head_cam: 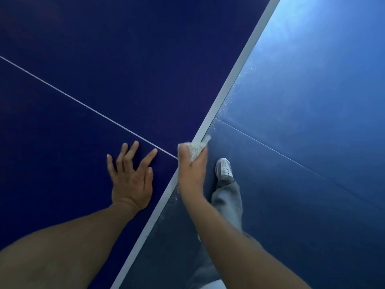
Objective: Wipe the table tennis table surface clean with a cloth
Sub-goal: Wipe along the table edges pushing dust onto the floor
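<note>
Both bare forearms reach in from the bottom of the view, the left forearm over the dark blue surface and the right forearm crossing above the floor beside it. The left hand lies palm down on the surface, its fingers straight and spread wide, holding nothing; the forefinger tip sits just beside the thin white centre line that runs diagonally across the surface.

The right hand is at the table's edge, its fingers curled round a pale grey cloth — the thumb on the near side, the rest hidden behind the bundle. The cloth sits bunched on the white edge band, close to where the centre line meets it, and one corner pokes out past the hand toward the floor side.

Below and to the right lies a lighter blue floor, marked by a faint seam and scattered with pale specks along the table's edge. A white shoe stands on it just beside the right hand, with a grey trouser leg above it — partly covered by the right forearm.
</note>
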